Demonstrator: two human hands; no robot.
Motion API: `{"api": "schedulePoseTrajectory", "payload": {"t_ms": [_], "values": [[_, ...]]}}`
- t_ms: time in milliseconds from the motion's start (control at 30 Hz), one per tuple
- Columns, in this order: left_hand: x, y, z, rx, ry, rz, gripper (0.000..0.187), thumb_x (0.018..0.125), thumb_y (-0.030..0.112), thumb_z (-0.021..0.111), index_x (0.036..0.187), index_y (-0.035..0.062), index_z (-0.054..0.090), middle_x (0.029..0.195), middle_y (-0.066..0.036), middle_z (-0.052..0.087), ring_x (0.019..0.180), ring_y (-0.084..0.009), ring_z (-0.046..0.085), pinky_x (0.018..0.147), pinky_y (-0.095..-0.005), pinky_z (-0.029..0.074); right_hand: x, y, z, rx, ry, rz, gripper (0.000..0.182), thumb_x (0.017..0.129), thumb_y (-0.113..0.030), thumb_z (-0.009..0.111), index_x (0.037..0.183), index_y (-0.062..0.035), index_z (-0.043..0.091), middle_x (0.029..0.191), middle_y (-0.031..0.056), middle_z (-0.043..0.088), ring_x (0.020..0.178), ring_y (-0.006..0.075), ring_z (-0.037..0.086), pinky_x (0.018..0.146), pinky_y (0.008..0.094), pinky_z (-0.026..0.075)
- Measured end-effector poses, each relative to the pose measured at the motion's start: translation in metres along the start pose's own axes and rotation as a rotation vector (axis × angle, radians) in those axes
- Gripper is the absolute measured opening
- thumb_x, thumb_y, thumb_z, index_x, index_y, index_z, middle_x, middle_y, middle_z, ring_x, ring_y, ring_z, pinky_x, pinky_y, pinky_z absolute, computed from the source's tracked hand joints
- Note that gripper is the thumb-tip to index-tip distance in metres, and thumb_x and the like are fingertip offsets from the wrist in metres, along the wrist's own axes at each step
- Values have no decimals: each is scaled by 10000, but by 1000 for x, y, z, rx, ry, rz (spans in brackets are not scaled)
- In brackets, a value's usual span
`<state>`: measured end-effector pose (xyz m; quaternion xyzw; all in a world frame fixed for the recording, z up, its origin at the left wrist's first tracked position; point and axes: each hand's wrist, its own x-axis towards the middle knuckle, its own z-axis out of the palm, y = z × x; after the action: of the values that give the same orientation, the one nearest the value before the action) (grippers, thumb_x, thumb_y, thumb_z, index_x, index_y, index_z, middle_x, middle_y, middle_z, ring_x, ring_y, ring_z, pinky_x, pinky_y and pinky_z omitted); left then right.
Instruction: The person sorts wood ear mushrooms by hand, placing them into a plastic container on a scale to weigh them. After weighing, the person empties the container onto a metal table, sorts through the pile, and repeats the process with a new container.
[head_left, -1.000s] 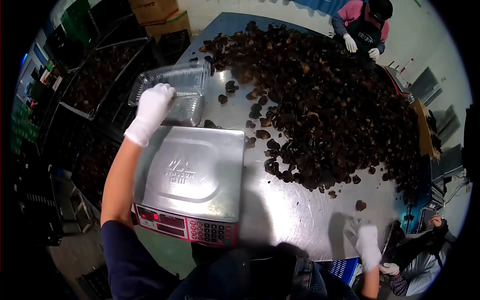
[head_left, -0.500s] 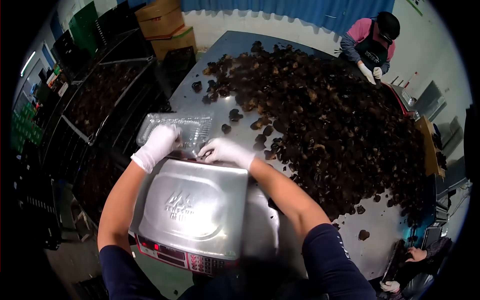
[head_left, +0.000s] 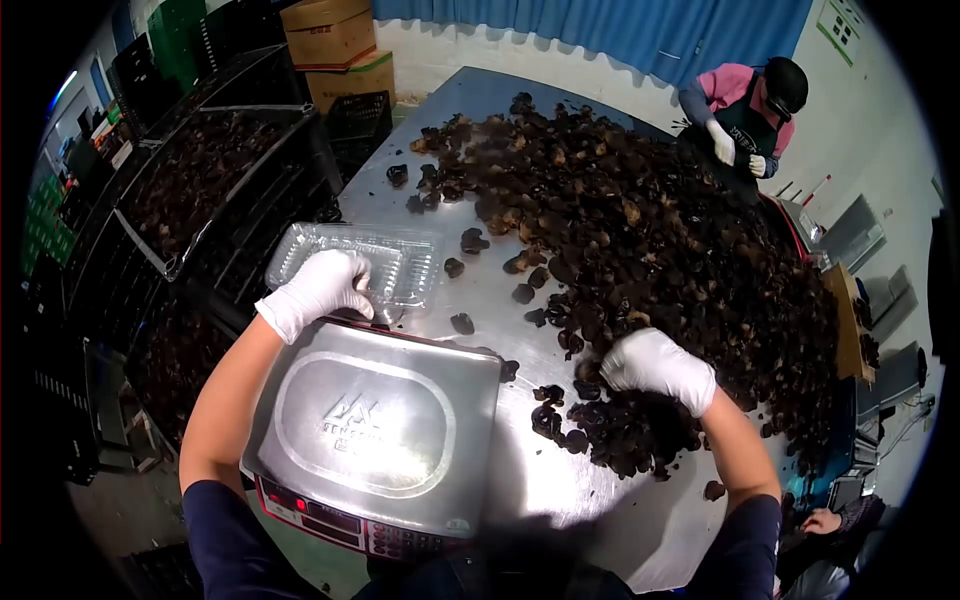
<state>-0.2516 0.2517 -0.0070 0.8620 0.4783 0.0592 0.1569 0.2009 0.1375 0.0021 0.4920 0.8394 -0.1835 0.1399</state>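
My left hand, in a white glove, is closed on the near edge of a clear plastic clamshell box. The box lies open behind the scale, with no mushrooms visible in it. My gloved right hand is curled into the near edge of a big heap of dark wood ear mushrooms. Its fingertips are partly hidden among them, and a loose clump spreads below the hand. Between my arms stands a digital scale with a bare steel pan and a red-framed keypad.
Stray mushrooms dot the metal table. Stacked black crates with mushrooms stand at left, cardboard boxes behind. A co-worker in gloves stands at the far right corner; another person's hand shows at lower right.
My right hand has left the box and moved right to the mushroom heap, where a clump now lies nearer me. My left hand stays at the box. The far co-worker's hands have shifted.
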Motion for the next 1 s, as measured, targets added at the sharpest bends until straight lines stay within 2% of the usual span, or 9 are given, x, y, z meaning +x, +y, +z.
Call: {"api": "schedulePoseTrajectory", "payload": {"t_ms": [67, 167, 233, 367, 467, 567, 733, 900, 1000], "values": [[-2, -4, -1, -1, 143, 80, 315, 642, 167, 852, 735, 53, 574, 733, -109, 629, 751, -336, 623, 687, -410, 486, 52, -5, -3, 89, 453, -124, 208, 843, -243, 671, 945, -72, 730, 905, 104, 702, 795, 301, 669, 702, 414, 529], [-18, 25, -17, 263, 536, 246, 241, 684, 85, 765, 837, 58, 580, 859, -111, 593, 838, -344, 593, 683, -412, 476, 168, -43, -8, -46, 901, -122, 331, 854, -250, 619, 1125, -70, 678, 1055, 133, 662, 1009, 306, 617, 874, 412, 474], [-43, 50, -28, 341, 523, 216, 217, 702, 58, 730, 859, 65, 580, 899, -105, 572, 860, -315, 587, 704, -416, 479, 239, -78, 1, -171, 846, 52, 521, 893, -344, 582, 1336, -73, 542, 1329, 159, 569, 1266, 331, 494, 1050, 537, 355], [-117, 87, -18, 622, 540, 223, 296, 764, 111, 605, 1055, 59, 625, 1019, -116, 589, 863, -307, 556, 718, -435, 454, 314, -58, 9, -268, 755, 453, 574, 938, -440, 494, 1402, -103, 478, 1501, 165, 413, 1423, 357, 314, 1123, 613, 227], [-171, 102, -6, 555, 403, 170, 381, 753, 98, 627, 1131, 70, 588, 1077, -103, 595, 914, -288, 584, 737, -430, 432, 271, 14, 3, -215, 687, 739, 522, 956, -454, 455, 1357, -130, 535, 1490, 152, 429, 1418, 367, 327, 1115, 669, 208], [-185, 114, 15, 497, 467, 136, 384, 745, 33, 702, 1110, 90, 599, 993, -91, 600, 850, -282, 577, 715, -418, 433, 204, 52, 13, -192, 639, 747, 439, 884, -450, 575, 1178, -126, 613, 1244, 124, 584, 1240, 310, 496, 1079, 658, 277], [-185, 125, 41, 382, 631, 59, 314, 768, 17, 652, 1069, 99, 614, 1024, -66, 584, 927, -265, 588, 802, -398, 423, 109, 60, 64, -286, 588, 599, 308, 813, -351, 620, 988, -109, 693, 1021, 108, 662, 1077, 288, 583, 998, 569, 366], [-198, 123, 61, 355, 492, -7, 330, 737, -6, 609, 1054, 81, 634, 1030, -80, 611, 939, -282, 564, 821, -404, 434, 2, 43, 72, -207, 373, 485, 296, 748, -319, 665, 940, -96, 696, 1055, 127, 657, 1103, 261, 582, 1074, 559, 328], [-207, 124, 69, 346, 472, 24, 330, 742, -9, 585, 1055, 79, 636, 1064, -84, 622, 948, -284, 569, 832, -401, 437, -49, 74, 119, -239, 582, 398, 348, 744, -339, 672, 979, -83, 660, 1123, 115, 631, 1169, 275, 547, 1075, 560, 313]]}}
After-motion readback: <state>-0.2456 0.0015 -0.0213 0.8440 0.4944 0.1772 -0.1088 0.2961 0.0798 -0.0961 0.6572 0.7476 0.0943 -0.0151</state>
